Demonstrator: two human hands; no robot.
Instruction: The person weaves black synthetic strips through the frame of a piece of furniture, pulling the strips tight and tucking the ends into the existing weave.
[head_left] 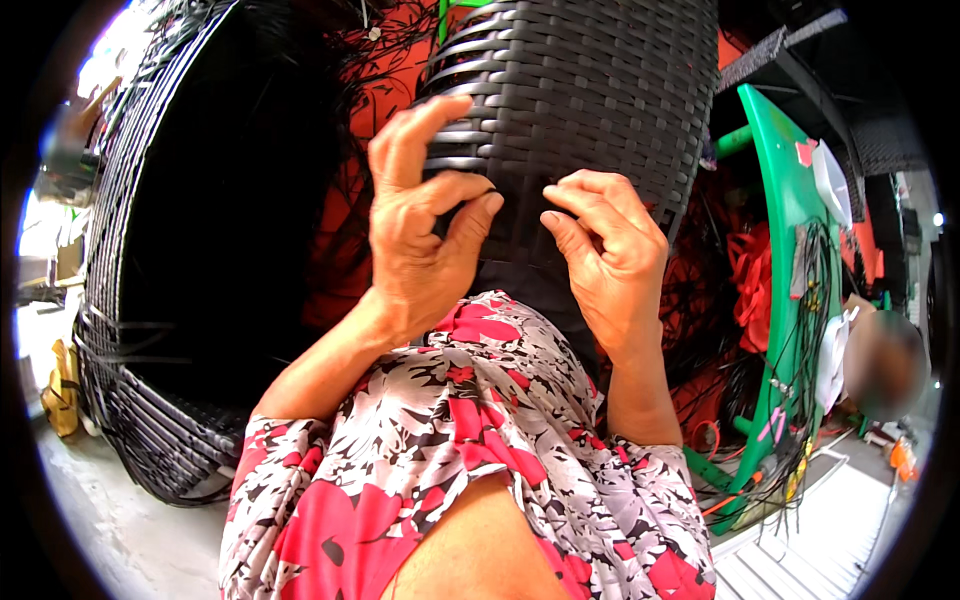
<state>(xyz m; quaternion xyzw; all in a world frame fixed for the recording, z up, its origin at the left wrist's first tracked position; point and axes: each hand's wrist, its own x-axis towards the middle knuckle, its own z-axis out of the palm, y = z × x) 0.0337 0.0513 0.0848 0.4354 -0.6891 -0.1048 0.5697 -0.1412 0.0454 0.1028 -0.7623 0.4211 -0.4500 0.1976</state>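
My left hand (420,215) is raised in front of a dark grey woven wicker piece (600,90). Its thumb and forefinger pinch together, and a small dark bit shows at their tips, too dark to name. The other fingers of that hand curl or point upward beside the wicker's left edge, where the flat strips loop round. My right hand (615,235) hovers close to the lower part of the weave, fingers bent, with a gap between thumb and fingertips. Nothing can be seen in that gap. The lower end of the wicker lies in shadow between both hands.
At left stands a large black woven frame (135,190) with a dark inside. On the right, a green panel (785,220) has dark strands hanging on it, with a red bag (750,285) beside it. Loose black strips lie over red material behind. A blurred person (885,365) is at far right.
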